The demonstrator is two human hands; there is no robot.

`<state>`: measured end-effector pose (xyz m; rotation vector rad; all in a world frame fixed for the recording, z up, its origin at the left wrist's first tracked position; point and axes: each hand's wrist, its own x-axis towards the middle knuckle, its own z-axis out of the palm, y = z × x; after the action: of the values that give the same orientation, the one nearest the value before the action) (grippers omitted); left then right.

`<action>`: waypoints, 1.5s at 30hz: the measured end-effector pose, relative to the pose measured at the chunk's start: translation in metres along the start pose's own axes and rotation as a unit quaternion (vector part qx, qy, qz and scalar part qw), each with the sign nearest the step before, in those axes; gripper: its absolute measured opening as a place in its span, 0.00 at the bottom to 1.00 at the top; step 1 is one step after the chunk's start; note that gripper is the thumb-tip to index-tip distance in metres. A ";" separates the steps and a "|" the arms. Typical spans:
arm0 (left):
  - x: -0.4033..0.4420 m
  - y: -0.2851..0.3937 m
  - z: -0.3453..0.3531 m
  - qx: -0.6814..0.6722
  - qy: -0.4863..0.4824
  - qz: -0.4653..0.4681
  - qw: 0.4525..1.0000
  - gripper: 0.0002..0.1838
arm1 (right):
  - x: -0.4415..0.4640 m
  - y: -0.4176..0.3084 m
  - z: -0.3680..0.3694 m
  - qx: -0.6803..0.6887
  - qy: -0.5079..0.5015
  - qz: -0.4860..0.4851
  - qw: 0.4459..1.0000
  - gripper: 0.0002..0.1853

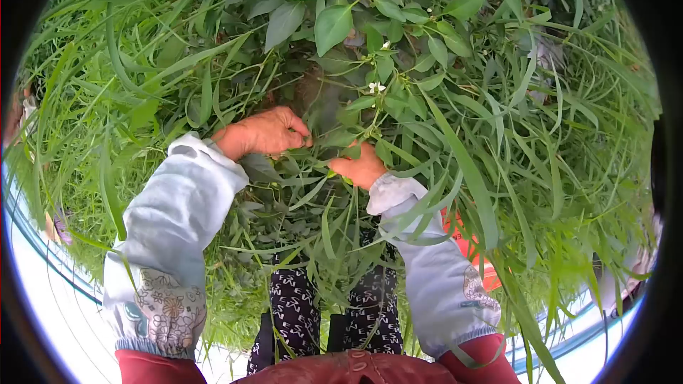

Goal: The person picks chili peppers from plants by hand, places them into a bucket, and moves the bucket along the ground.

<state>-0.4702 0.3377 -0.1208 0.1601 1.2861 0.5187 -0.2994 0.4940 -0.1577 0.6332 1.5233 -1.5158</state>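
Both hands are in the leaves of a broad-leaved plant [334,29], which stands just ahead of the person among long grass [466,153] and bears a white flower [376,87]. The left hand's [267,132] grip is curled nearly closed beside green stems; the right hand's [361,166] is bent around bright greenery at the thumb. Whether either has firm hold, I cannot tell. The handling looks under way, not finished; how much is done or left is hidden by foliage.
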 end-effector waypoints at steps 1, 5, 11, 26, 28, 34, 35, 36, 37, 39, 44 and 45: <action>0.001 0.001 0.004 0.027 -0.020 -0.006 0.999 0.13 | -0.001 -0.001 0.002 0.070 -0.005 0.027 0.997 0.29; 0.016 0.000 0.024 0.151 -0.039 0.060 0.986 0.13 | -0.016 -0.009 0.005 0.272 0.062 -0.058 0.959 0.35; 0.026 0.025 0.032 0.200 -0.052 0.059 0.977 0.13 | -0.024 -0.016 -0.011 0.256 -0.067 0.143 0.954 0.24; 0.038 0.061 0.047 0.386 -0.051 0.086 0.917 0.13 | -0.050 0.008 -0.008 0.376 0.036 0.127 0.917 0.12; 0.044 0.061 0.043 0.446 -0.048 0.067 0.891 0.11 | -0.055 0.003 -0.011 0.407 0.069 0.124 0.902 0.12; 0.047 0.031 0.020 0.268 0.189 0.063 0.943 0.10 | -0.071 0.070 -0.037 0.507 0.028 0.117 0.854 0.15; 0.051 0.036 0.014 0.190 0.192 0.036 0.962 0.10 | -0.076 0.059 -0.037 0.497 0.047 0.123 0.858 0.14; 0.065 0.030 0.010 0.165 0.194 0.051 0.966 0.12 | -0.078 0.054 -0.036 0.487 0.067 0.128 0.862 0.14; 0.087 0.016 0.009 0.141 0.196 0.067 0.968 0.13 | -0.076 0.060 -0.035 0.539 0.086 0.150 0.824 0.12; 0.126 -0.007 0.009 0.154 0.223 0.103 0.957 0.16 | -0.075 0.067 -0.036 0.554 0.086 0.137 0.816 0.10; 0.244 -0.081 0.040 -0.018 0.422 0.096 0.901 0.18 | -0.083 0.080 -0.040 0.484 0.085 0.158 0.856 0.08; 0.251 -0.086 0.044 -0.054 0.435 0.089 0.894 0.18 | -0.086 0.082 -0.037 0.560 0.050 0.094 0.822 0.11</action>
<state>-0.3581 0.3840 -0.3605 -0.0664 2.1244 0.8699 -0.1965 0.5592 -0.1328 1.4786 0.4373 -2.1591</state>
